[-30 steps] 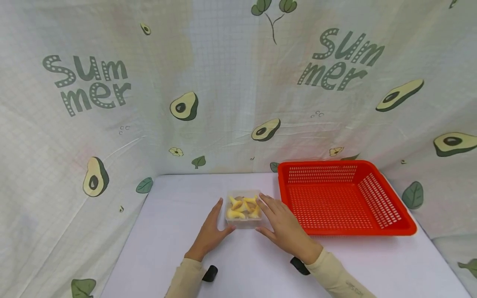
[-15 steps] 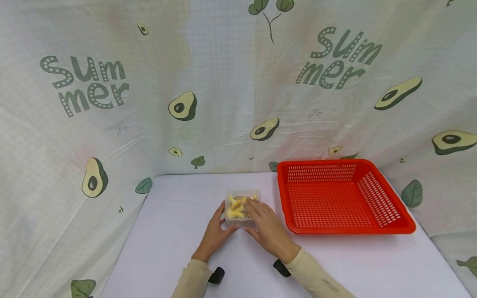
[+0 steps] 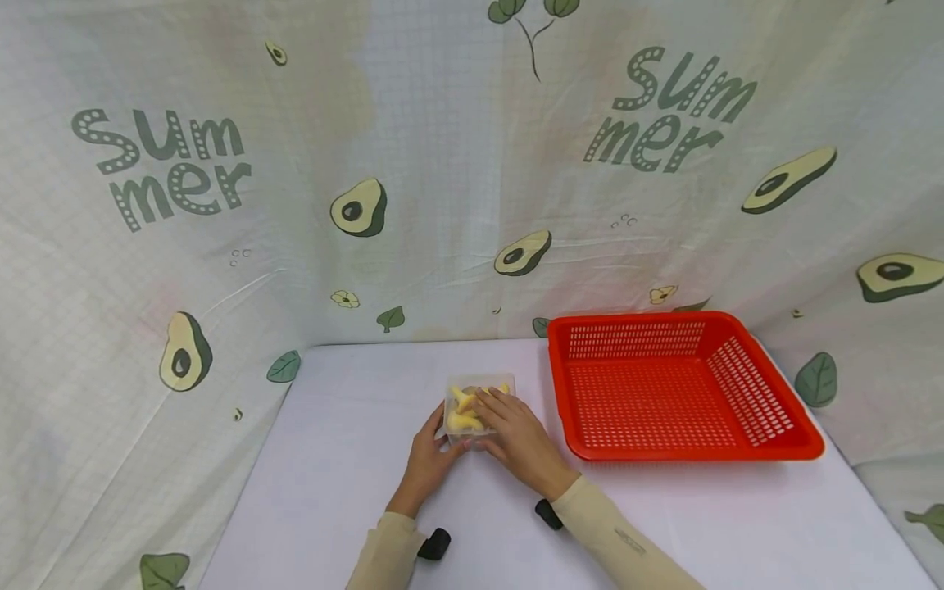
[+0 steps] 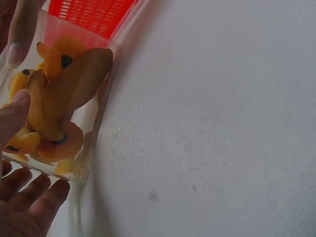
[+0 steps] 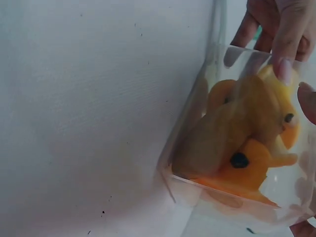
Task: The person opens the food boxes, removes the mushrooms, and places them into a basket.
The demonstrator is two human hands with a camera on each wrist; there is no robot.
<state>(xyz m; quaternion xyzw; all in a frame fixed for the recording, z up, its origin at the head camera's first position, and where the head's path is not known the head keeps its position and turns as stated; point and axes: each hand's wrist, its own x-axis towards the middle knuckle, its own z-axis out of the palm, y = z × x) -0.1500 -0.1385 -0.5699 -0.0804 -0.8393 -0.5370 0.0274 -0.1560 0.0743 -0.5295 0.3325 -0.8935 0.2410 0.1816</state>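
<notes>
One printed cloth (image 3: 435, 123), pale, hung behind and at the sides; avocados, leaves, flowers and the lettering "SUMMER", shown twice.

One table (image 3: 354, 393), white-topped, in front of the cloth.

One basket (image 3: 649, 401), red, rectangular, perforated, on the table at 3 o'clock from the container, well wider than it.

Two sleeves, beige: left sleeve (image 3: 387, 553) entering from 6 o'clock of the view, right sleeve (image 3: 623, 533) from 5 o'clock.

Two bare hands. Left hand (image 3: 428, 467), at 7 to 8 o'clock of the container: gripping it, thumb on the near side, fingers round the outside wall. Right hand (image 3: 524, 447), at 4 o'clock of the container: fingers extended over its top, tips among the contents, thumb near the near wall; whether they pinch a piece cannot be told.

One container (image 3: 479, 380), clear, rectangular, topless, on the table between the hands, at 9 o'clock from the basket and near it.

Two black wrist fittings, one beside each sleeve cuff: left fitting (image 3: 435, 544), right fitting (image 3: 548, 515).

Several pieces (image 3: 463, 422), yellow to orange, some dark-spotted in the wrist views, heaped inside the container; count unclear, partly covered.
</notes>
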